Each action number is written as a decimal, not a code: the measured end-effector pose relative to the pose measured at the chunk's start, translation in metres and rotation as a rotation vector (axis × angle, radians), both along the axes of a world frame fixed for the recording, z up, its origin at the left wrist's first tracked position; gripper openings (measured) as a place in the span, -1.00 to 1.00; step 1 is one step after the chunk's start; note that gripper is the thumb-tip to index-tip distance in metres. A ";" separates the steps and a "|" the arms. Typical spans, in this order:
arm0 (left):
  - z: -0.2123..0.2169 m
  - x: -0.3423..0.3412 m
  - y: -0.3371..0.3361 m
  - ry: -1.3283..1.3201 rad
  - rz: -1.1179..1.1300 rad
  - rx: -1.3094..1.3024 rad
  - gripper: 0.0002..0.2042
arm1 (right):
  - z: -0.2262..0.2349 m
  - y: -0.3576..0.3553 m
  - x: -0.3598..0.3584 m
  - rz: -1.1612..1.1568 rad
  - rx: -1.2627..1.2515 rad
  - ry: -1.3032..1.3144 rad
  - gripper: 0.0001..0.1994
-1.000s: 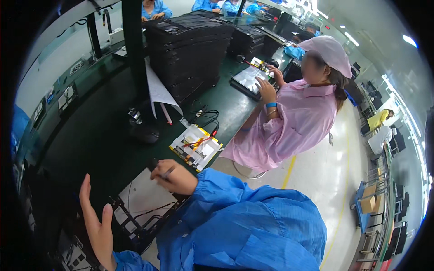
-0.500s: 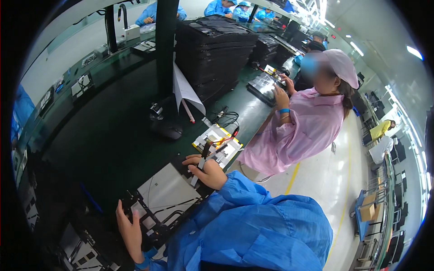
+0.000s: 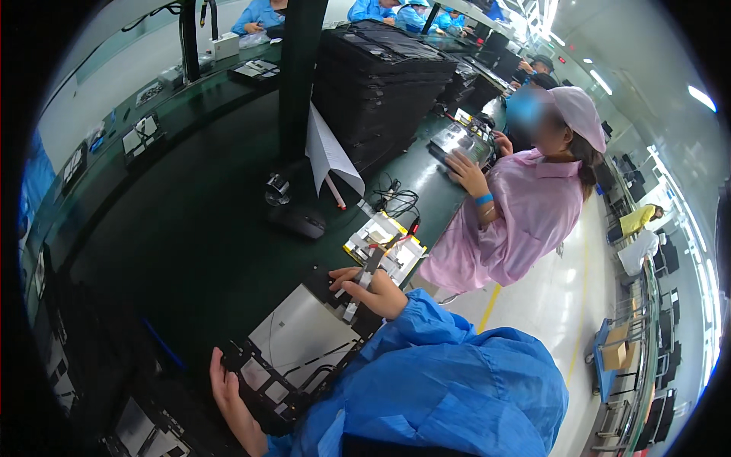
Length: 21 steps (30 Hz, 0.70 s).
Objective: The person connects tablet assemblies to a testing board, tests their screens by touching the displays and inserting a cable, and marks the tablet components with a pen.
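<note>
In front of me lies an opened laptop-like device with a silver plate, dark parts and thin black cables along its near side. My left hand rests at the device's left edge, fingers stretched out and holding nothing. Over the far right corner of the plate, my right hand is closed around a slim tool, dark at its upper end and metallic below. Just beyond that hand is a yellow-edged tray-like piece with silver parts and red and black leads.
A black mouse, a rolled white sheet and a dark post stand beyond the device. Behind them rises a tall stack of black trays. A person in pink works to the right. More silver-and-black devices lie at lower left.
My view has shifted, so the bench sits farther right. My left hand's fingers have drawn closer together along the device's edge. The tool in my right hand leans more. The person in pink has moved their hands.
</note>
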<state>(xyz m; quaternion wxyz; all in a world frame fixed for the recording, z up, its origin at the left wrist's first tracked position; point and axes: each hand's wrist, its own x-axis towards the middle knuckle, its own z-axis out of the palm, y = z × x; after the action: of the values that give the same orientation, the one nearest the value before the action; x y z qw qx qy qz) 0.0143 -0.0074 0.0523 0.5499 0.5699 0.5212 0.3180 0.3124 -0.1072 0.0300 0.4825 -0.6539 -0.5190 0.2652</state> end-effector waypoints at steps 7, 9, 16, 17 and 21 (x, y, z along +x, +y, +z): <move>-0.010 -0.004 0.000 -0.420 0.115 -0.006 -0.50 | 0.000 -0.001 0.014 0.084 -0.036 0.416 -0.72; -0.006 -0.005 -0.001 -0.452 0.111 0.011 -0.49 | -0.001 -0.003 0.015 0.066 -0.047 0.454 -0.72; 0.000 -0.017 0.005 -0.455 0.066 -0.090 -0.46 | -0.007 0.001 0.024 0.181 -0.017 0.390 -0.70; -0.004 -0.022 0.003 -0.461 0.067 -0.083 -0.47 | -0.010 0.003 0.023 0.200 -0.026 0.432 -0.70; -0.004 -0.028 0.007 -0.454 0.061 -0.118 -0.48 | -0.007 0.001 0.022 0.221 -0.034 0.485 -0.69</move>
<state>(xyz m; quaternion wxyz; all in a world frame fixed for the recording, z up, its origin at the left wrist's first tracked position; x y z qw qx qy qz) -0.0135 -0.0003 0.0482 0.6755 0.4345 0.4190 0.4235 0.3346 -0.1061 0.0234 0.5499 -0.5185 -0.4518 0.4740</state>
